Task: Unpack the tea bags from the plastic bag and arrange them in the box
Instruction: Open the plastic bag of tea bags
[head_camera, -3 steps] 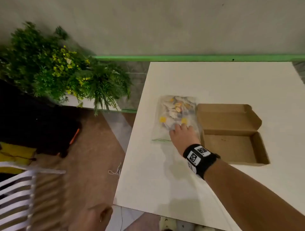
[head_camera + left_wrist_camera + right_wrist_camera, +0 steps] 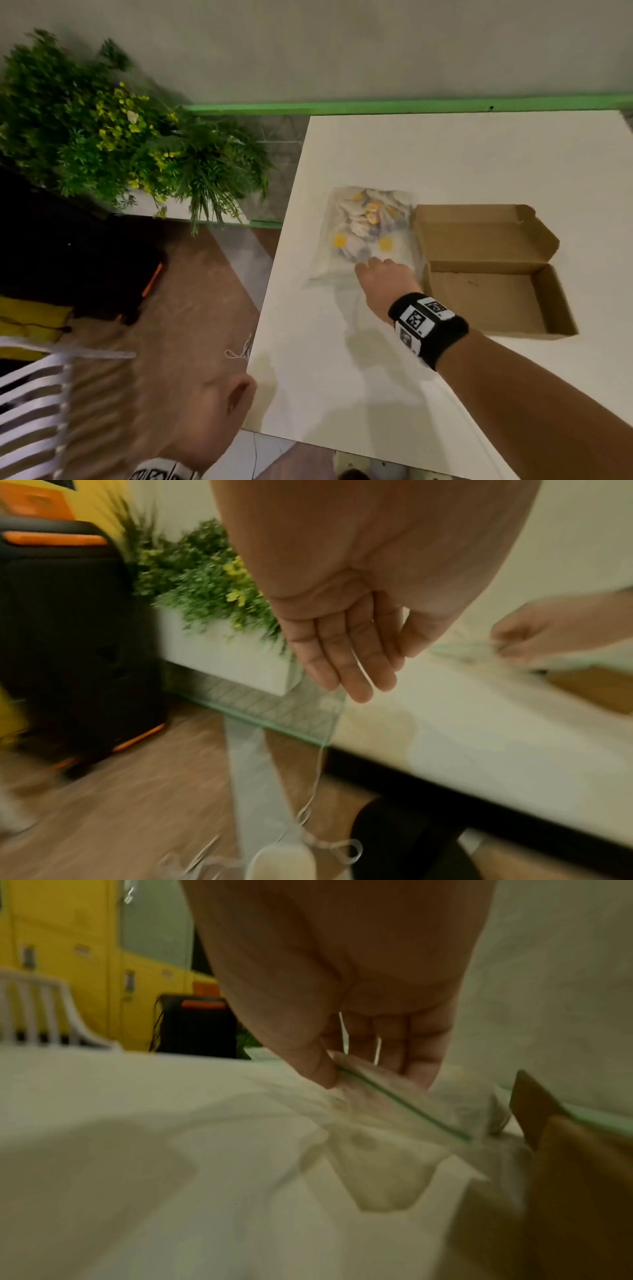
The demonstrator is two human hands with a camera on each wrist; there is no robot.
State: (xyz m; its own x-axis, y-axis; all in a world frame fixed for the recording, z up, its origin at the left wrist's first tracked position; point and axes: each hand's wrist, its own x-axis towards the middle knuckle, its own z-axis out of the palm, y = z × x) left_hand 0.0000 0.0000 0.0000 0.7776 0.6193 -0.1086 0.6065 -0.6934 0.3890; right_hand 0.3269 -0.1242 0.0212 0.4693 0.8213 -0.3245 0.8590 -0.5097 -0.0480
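A clear plastic zip bag (image 2: pixel 368 233) full of tea bags with yellow tags lies on the white table (image 2: pixel 445 161), just left of an open brown cardboard box (image 2: pixel 493 274). My right hand (image 2: pixel 383 277) pinches the bag's near zip edge (image 2: pixel 404 1104) between thumb and fingers, lifting it slightly. The box is empty, its lid folded back flat. My left hand (image 2: pixel 219 411) hangs off the table's near left corner, blurred; in the left wrist view its fingers (image 2: pixel 342 656) are straight and hold nothing.
A planter of green and yellow foliage (image 2: pixel 120 137) stands left of the table. A black and orange case (image 2: pixel 85 260) sits on the wooden floor, beside a white slatted chair (image 2: pixel 30 411). A green strip (image 2: pixel 411 104) runs along the wall.
My left hand has risen toward the table's near left corner. My right hand keeps its hold on the bag's near edge.
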